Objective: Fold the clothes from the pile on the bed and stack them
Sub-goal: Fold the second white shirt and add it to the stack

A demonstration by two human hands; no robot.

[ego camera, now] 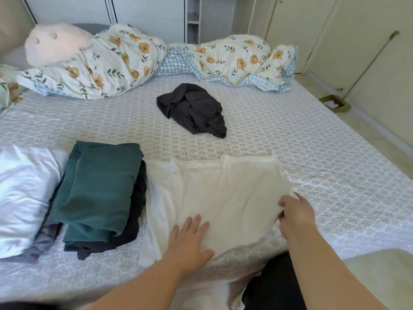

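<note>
A cream white garment lies spread on the bed's near edge. My left hand presses flat on its lower part with straight fingers. My right hand pinches the garment's right edge, fingers curled round the cloth. To the left sits a stack with a folded teal garment on top of dark folded clothes. A crumpled dark grey garment lies alone in the middle of the bed.
A shiny white pillow lies at the near left. A floral duvet and a pink plush toy run along the far side. The patterned sheet covers the bed. A dustpan stands on the floor at right.
</note>
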